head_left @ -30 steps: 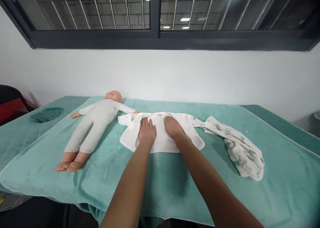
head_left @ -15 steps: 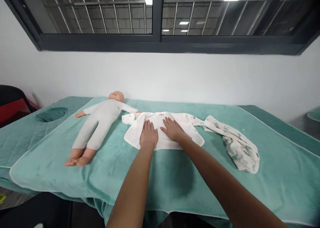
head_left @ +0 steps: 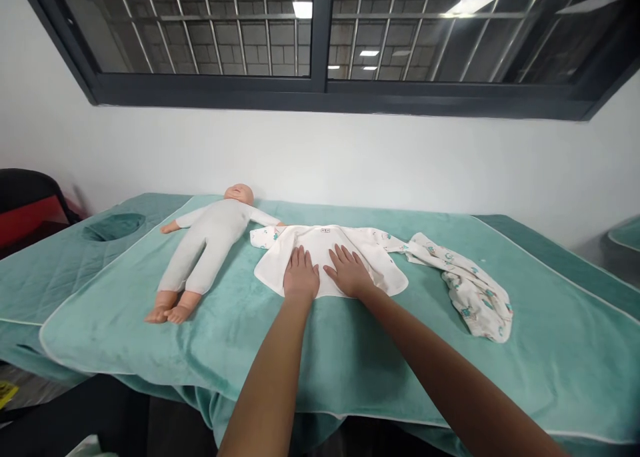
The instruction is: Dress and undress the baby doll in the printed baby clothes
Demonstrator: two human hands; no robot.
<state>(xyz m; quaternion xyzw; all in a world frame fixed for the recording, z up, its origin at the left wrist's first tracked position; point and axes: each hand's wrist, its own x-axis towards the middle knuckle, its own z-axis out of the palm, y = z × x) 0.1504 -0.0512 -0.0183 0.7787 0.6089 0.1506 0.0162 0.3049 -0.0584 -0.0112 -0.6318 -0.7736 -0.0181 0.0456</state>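
A white baby shirt (head_left: 320, 238) with patterned sleeves lies spread out on the green towel-like cover (head_left: 225, 357). My left hand (head_left: 301, 273) rests flat on its left-middle part, fingers stretched away from me. Palm down with the fingers spread, my right hand (head_left: 350, 270) lies on the cloth just to the right. Both hands hold nothing. To the left, a baby doll (head_left: 213, 237) in a white body suit lies on its back, one of its hands close to the shirt's left sleeve. Crumpled patterned baby clothing (head_left: 467, 283) touches or nearly touches the right sleeve.
The covered bed has a face hole (head_left: 114, 227) at its left end. Behind it stands a white wall (head_left: 350, 160) with a dark-framed window (head_left: 320, 90). A black and red object (head_left: 33, 207), partly cut off, is at the far left.
The whole view has shifted slightly. My hands have slid a little nearer to me on the shirt, or barely moved; both remain flat on it.
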